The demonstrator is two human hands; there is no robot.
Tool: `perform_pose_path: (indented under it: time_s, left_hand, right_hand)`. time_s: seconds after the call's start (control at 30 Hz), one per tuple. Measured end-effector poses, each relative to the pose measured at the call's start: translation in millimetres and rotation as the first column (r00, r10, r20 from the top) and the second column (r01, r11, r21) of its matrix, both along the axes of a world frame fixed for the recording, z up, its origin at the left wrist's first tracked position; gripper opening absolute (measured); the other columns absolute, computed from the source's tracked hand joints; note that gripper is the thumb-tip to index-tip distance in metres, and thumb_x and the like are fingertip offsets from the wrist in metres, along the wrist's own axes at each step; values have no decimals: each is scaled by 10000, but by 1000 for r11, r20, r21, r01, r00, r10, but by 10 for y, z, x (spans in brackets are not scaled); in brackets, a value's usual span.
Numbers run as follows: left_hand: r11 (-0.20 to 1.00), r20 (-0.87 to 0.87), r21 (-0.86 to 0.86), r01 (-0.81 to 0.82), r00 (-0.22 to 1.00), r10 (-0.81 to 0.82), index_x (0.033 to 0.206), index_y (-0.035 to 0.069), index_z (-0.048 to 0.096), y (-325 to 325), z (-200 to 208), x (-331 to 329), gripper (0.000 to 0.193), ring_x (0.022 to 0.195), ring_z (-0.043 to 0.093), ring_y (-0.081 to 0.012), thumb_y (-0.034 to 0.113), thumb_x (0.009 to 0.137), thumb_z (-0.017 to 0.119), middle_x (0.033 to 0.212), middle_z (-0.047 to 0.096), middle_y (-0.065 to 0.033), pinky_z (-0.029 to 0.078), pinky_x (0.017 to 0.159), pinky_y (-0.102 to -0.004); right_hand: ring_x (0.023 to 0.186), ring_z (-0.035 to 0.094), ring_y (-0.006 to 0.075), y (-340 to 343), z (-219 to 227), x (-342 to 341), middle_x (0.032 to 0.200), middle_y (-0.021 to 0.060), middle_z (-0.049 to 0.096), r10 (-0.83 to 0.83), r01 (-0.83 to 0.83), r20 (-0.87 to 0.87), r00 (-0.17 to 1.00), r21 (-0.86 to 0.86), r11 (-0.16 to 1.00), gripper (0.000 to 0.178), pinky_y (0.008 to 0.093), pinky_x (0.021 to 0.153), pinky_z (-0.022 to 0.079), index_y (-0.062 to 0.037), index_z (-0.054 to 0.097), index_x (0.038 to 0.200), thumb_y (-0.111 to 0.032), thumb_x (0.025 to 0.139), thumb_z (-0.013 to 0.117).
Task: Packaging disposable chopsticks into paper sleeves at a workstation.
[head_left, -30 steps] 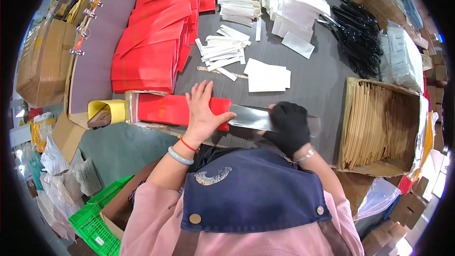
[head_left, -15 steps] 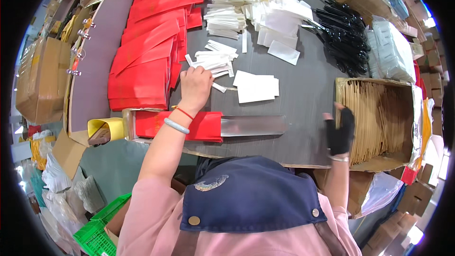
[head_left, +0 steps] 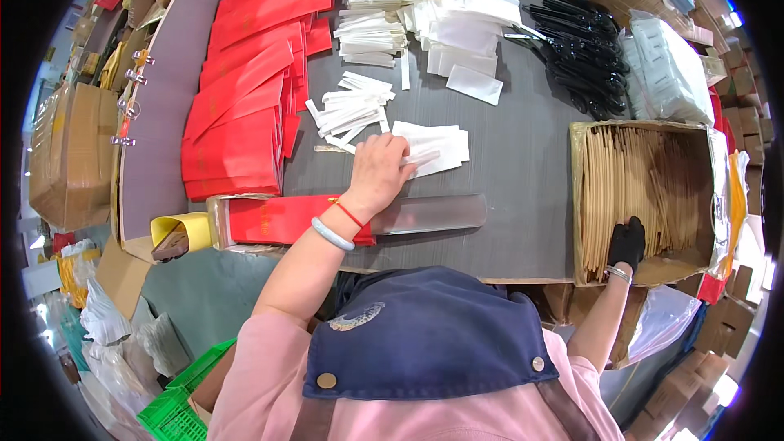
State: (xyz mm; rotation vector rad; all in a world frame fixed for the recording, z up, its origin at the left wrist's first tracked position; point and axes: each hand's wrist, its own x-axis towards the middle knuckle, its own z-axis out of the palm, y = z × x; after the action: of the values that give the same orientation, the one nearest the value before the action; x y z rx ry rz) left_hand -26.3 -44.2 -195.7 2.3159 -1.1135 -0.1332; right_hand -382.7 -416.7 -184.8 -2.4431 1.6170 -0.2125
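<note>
My bare left hand [head_left: 380, 168], with a red cord and a pale bangle at the wrist, bends its fingers over the left edge of a small stack of white cards [head_left: 447, 150]. Its fingers are closed, and what sits between them is hidden. Just beyond lie narrow white paper packets [head_left: 351, 106]. In a black glove, my right hand [head_left: 627, 243] reaches into a cardboard box [head_left: 580, 220] at the right. There it curls against thin brown pieces [head_left: 616, 171] packed on edge; its grip is hidden. Under my left forearm lies a red paper sleeve [head_left: 278, 219].
Red sleeves [head_left: 237, 147] pile up along the left board. At the back are more white packets [head_left: 367, 37], white cards [head_left: 465, 33] and black plastic spoons [head_left: 584, 57]. A clear plastic strip [head_left: 433, 214] lies near the front edge, beside a yellow-rimmed holder [head_left: 192, 224] further left.
My left hand has moved right, from the narrow packets to the white cards. My right hand has gone from beside the cardboard box to inside it. The view has shifted slightly.
</note>
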Motion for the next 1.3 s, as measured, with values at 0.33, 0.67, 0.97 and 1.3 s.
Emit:
perform_pose_path:
  time_s: [0.33, 0.67, 0.97, 1.3]
  left_hand:
    - [979, -59, 102, 177, 983, -172, 854, 126, 664, 382, 326, -301, 305, 870, 550, -224, 199, 623, 849, 856, 591, -26, 406, 789, -379]
    - [999, -29, 48, 21, 999, -20, 1133, 119, 649, 769, 475, -401, 609, 1060, 503, -283, 221, 574, 870, 1079, 578, -59, 385, 938, -443]
    - [993, -18, 95, 77, 997, -76, 1243, 49, 574, 533, 363, -563, 759, 1158, 469, -318, 219, 568, 874, 1249, 535, -84, 390, 998, -440]
    - [983, 18, 104, 152, 988, -154, 1240, 117, 587, 455, 326, -440, 705, 1129, 490, -321, 124, 582, 840, 1191, 544, -95, 401, 957, -437]
  right_hand:
    - [1095, 598, 338, -136, -11, -171, 1166, 203, 632, -166, 189, 115, 979, -228, 955, 368, 373, 961, 459, 44, 577, 1210, -245, 1025, 444]
    - [785, 602, 287, 1637, 361, 1445, 830, 118, 605, 796, -835, 254, 549, 137, 532, 290, 374, 704, 483, -114, 680, 1161, -82, 879, 623]
    - [853, 633, 297, 1970, -40, 1928, 881, 120, 664, 853, -930, 396, 341, 13, 366, 226, 380, 770, 518, -78, 715, 1044, -54, 824, 675]
    - [923, 633, 254, 2503, -29, 2137, 1051, 118, 616, 407, -881, 797, 446, 310, 358, 384, 359, 792, 518, -57, 605, 1088, -143, 762, 790]
